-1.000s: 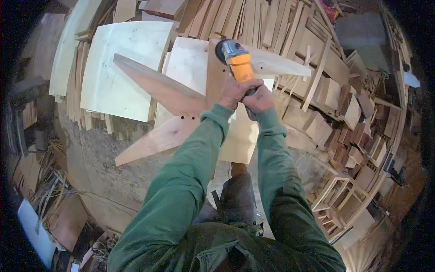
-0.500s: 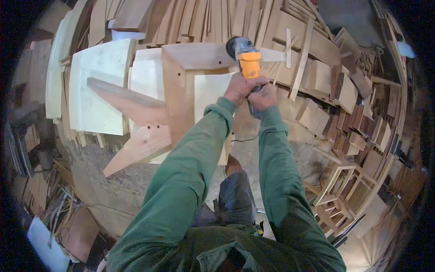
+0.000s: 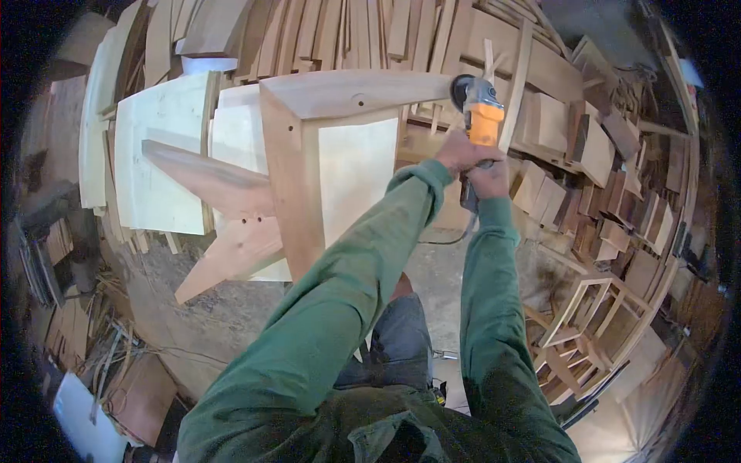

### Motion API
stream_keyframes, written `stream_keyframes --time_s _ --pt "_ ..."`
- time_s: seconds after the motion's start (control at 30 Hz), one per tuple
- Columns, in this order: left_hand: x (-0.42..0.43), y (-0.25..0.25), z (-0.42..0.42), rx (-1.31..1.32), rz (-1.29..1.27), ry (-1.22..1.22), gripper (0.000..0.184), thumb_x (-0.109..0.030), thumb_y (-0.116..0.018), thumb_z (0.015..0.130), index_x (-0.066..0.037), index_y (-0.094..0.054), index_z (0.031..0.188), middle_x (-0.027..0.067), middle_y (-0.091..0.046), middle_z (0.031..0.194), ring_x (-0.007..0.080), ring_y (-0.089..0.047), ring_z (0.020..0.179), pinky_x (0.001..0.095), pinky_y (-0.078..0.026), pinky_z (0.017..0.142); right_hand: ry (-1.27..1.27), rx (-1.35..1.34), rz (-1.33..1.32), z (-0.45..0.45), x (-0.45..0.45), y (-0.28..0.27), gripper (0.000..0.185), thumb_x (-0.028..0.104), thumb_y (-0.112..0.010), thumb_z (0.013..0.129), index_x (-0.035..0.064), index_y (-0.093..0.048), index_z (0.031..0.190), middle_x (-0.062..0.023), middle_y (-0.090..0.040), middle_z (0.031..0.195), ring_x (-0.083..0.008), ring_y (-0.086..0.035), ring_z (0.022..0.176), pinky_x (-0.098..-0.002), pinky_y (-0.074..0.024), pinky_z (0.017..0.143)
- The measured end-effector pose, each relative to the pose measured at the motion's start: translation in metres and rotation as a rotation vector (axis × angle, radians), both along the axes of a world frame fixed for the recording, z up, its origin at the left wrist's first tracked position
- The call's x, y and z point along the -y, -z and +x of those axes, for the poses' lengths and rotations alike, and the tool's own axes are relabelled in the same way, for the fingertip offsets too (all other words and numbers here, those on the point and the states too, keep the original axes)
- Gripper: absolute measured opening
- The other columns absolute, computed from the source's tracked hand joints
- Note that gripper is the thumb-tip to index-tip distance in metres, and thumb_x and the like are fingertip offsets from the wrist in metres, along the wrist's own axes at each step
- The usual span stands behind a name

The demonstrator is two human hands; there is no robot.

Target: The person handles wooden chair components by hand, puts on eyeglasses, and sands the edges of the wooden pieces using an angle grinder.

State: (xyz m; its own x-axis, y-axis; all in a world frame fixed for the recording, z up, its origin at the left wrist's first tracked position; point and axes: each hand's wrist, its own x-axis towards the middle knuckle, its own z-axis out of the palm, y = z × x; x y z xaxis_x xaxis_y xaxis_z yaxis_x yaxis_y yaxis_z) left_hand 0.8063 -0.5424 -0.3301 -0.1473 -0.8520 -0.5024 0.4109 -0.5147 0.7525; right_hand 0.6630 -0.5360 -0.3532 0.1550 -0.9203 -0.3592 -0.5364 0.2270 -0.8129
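Note:
An orange and grey angle grinder (image 3: 485, 123) is held between both hands, its black disc at the right tip of a tapered wooden arm (image 3: 370, 91). My left hand (image 3: 457, 153) wraps round the body just behind the orange part. Behind it, my right hand (image 3: 489, 179) grips the rear of the tool, where a cord hangs. The tapered arm joins a broad upright board (image 3: 292, 181) with a dark hole near its top. Two pointed wooden legs (image 3: 224, 189) spread to the left, with dark holes where they meet.
Pale curved panels (image 3: 164, 154) lie at the left. Long strips (image 3: 347, 38) are stacked behind. Wood blocks (image 3: 594, 158) fill the right side, above a small slatted frame (image 3: 590, 309). A light blue-white board (image 3: 89, 417) leans at the lower left.
Both hands and the grinder have moved right along the tapered arm, from near the upright board to its narrow tip. The wooden piece has shifted left in view.

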Motion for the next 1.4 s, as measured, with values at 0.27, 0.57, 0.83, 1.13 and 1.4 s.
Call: stream_keyframes --time_s 0.27,0.57,0.83,1.13,1.4 --pt "-0.065 -0.021 0.072 -0.082 -0.006 -0.209 0.037 -0.017 -0.087 0.067 -0.003 -0.069 0.096 0.0039 -0.069 0.09 0.0143 -0.065 0.079 0.0329 -0.055 0.071 -0.122 -0.114 0.052 0.079 -0.052 -0.013 0.04 0.005 -0.072 0.067 -0.0034 -0.064 0.105 -0.0107 -0.069 0.095 -0.019 -0.067 0.078 -0.0355 -0.0553 0.068" --pt "-0.124 -0.024 0.165 -0.023 0.0 -0.291 0.032 -0.021 -0.084 0.074 -0.002 -0.069 0.095 0.0038 -0.07 0.09 0.015 -0.067 0.077 0.0305 -0.055 0.07 -0.201 -0.234 0.091 0.168 -0.1 -0.017 0.043 0.019 -0.079 0.069 -0.0052 -0.066 0.102 -0.0184 -0.072 0.089 -0.0263 -0.071 0.087 -0.0367 -0.0544 0.078" --pt "-0.178 -0.04 0.216 0.064 0.052 -0.469 0.032 -0.028 -0.081 0.074 -0.003 -0.07 0.089 0.0031 -0.07 0.083 0.0119 -0.067 0.074 0.0289 -0.054 0.066 -0.353 -0.14 0.159 0.253 -0.131 -0.106 0.044 0.023 -0.078 0.072 -0.0036 -0.062 0.104 -0.0202 -0.071 0.095 -0.0277 -0.07 0.091 -0.0372 -0.054 0.08" --pt "-0.161 -0.041 0.163 -0.037 -0.01 -0.439 0.027 -0.025 -0.079 0.078 -0.005 -0.067 0.092 0.0018 -0.067 0.086 0.0125 -0.064 0.076 0.0285 -0.052 0.067 -0.304 -0.083 0.077 0.197 -0.119 -0.094 0.05 0.026 -0.079 0.071 -0.0033 -0.06 0.106 -0.0188 -0.071 0.089 -0.0239 -0.07 0.084 -0.0375 -0.0537 0.076" --pt "-0.12 -0.034 0.107 -0.043 0.005 -0.379 0.027 -0.018 -0.085 0.071 -0.004 -0.067 0.087 0.0016 -0.067 0.082 0.012 -0.064 0.072 0.0295 -0.054 0.066 -0.268 -0.037 0.053 0.109 -0.086 -0.014 0.041 0.021 -0.078 0.07 -0.0024 -0.065 0.102 -0.0199 -0.072 0.091 -0.0263 -0.071 0.084 -0.0397 -0.0543 0.075"
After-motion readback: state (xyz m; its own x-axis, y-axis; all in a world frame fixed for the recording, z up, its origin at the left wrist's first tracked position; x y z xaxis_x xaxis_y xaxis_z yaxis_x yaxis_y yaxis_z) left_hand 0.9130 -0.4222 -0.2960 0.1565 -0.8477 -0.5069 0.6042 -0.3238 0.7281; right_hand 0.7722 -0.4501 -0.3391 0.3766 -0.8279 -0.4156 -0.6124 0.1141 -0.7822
